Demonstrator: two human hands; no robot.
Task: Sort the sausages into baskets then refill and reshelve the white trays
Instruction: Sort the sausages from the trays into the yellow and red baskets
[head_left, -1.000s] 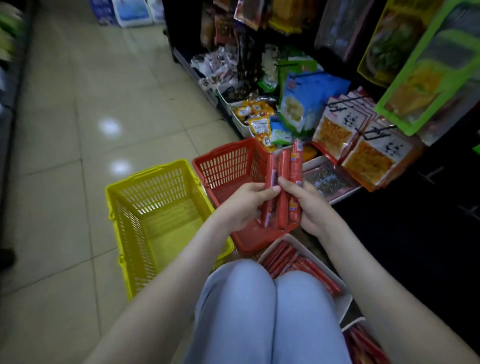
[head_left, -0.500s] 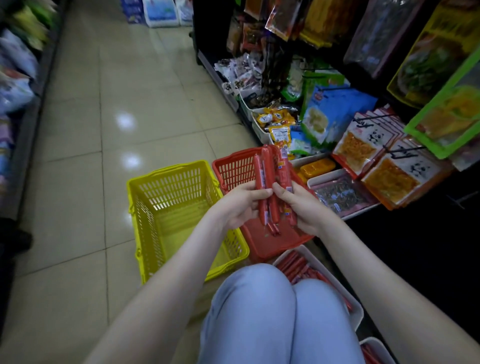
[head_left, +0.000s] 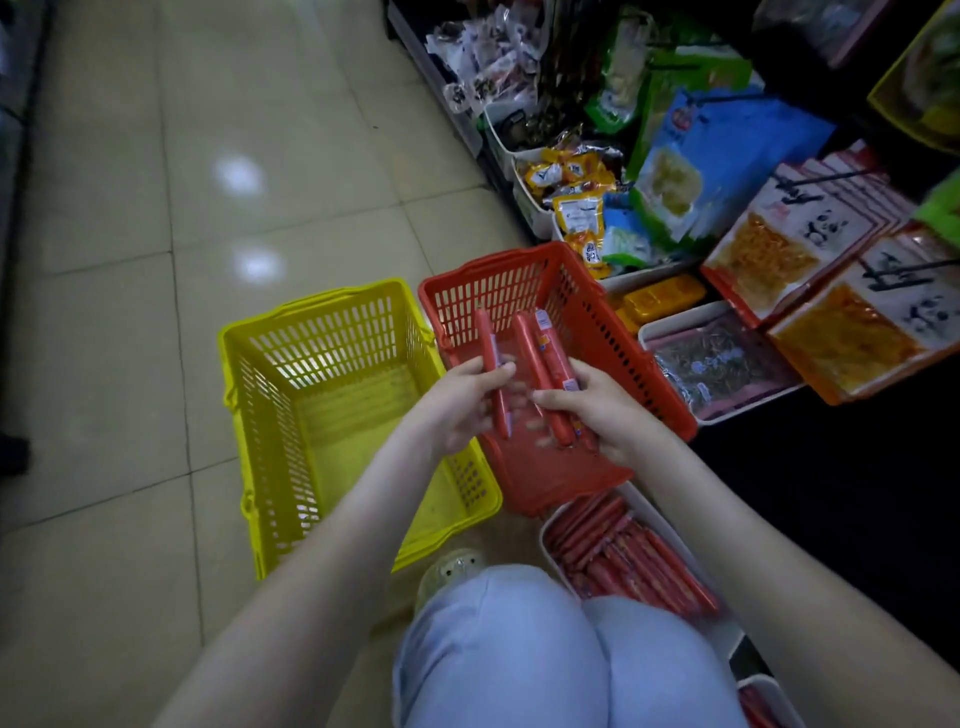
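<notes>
A yellow basket (head_left: 311, 338) stood on the floor, touching the red basket (head_left: 519, 291) beside it. Over the red one, the left hand (head_left: 457, 410) pinched a single sausage (head_left: 492, 364); the right hand (head_left: 608, 410) curled round two more sausages (head_left: 545, 369). A filled white tray (head_left: 543, 540) lay near the knees.

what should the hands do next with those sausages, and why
Probably swing the left hand over the yellow basket and drop its single sausage there. That hand holds it apart from the two sausages gripped by the right hand, all above the red basket, and both baskets look empty. Which basket suits it is a guess.
</notes>
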